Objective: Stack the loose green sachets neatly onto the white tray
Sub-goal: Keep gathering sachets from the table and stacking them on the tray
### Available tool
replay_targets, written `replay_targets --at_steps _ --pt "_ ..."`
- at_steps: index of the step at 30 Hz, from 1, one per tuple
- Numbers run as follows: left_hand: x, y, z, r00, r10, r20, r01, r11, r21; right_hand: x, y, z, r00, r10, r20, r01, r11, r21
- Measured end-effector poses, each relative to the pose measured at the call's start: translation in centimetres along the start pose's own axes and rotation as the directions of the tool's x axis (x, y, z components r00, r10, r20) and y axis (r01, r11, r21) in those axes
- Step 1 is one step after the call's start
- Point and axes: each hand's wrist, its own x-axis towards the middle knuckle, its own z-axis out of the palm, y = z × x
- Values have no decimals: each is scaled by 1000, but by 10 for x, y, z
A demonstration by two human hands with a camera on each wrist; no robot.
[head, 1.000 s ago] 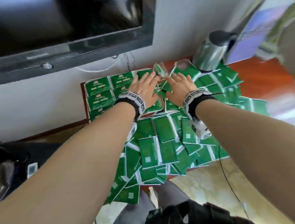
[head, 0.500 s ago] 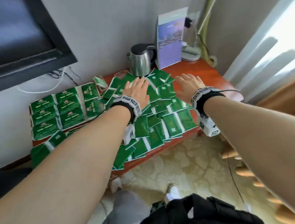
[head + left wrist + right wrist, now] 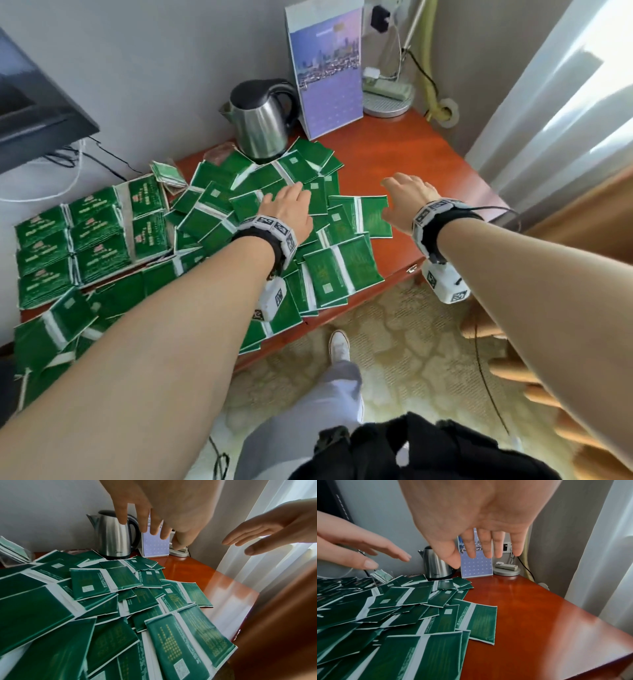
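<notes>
Loose green sachets (image 3: 260, 219) lie in an overlapping heap across the red-brown wooden tabletop (image 3: 404, 161), their long axes pointing every which way, some overhanging the near edge. At the far left, more sachets sit in tidy side-by-side stacks on the white tray (image 3: 125, 202), printed faces up and long axes running left to right. Both hands are flat and open, fingers straight, holding nothing: the left hand (image 3: 287, 209) hovers above the heap, the right hand (image 3: 406, 195) above its right edge, near a steel kettle (image 3: 260, 120).
</notes>
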Motion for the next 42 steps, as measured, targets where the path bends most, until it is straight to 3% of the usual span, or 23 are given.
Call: replay_targets --at_steps 9,16,18,22,27,32,35,38,42 --pt "63 36 45 976 115 187 -102 992 -75 68 25 47 987 79 136 -87 995 54" --pt "72 73 79 870 335 362 -359 933 -2 86 33 100 948 37 317 -57 997 55" --pt "74 82 87 846 383 371 -427 903 44 88 33 109 951 62 304 -82 995 52" --pt "82 97 94 795 453 404 -547 822 156 100 36 115 955 200 218 -240 955 176" --pt "101 108 93 731 490 475 -648 717 258 114 32 117 869 427 250 -492 800 343" --pt "111 113 99 723 497 480 -672 668 320 121 27 119 836 468 287 -548 748 375" --pt "115 112 105 731 506 458 -668 667 330 127 31 117 836 445 321 -541 764 351" --pt "119 110 106 736 474 484 -654 685 322 128 37 113 838 377 394 -511 795 328" --pt "121 109 104 739 419 527 -611 746 264 122 43 115 842 328 428 -520 703 485"
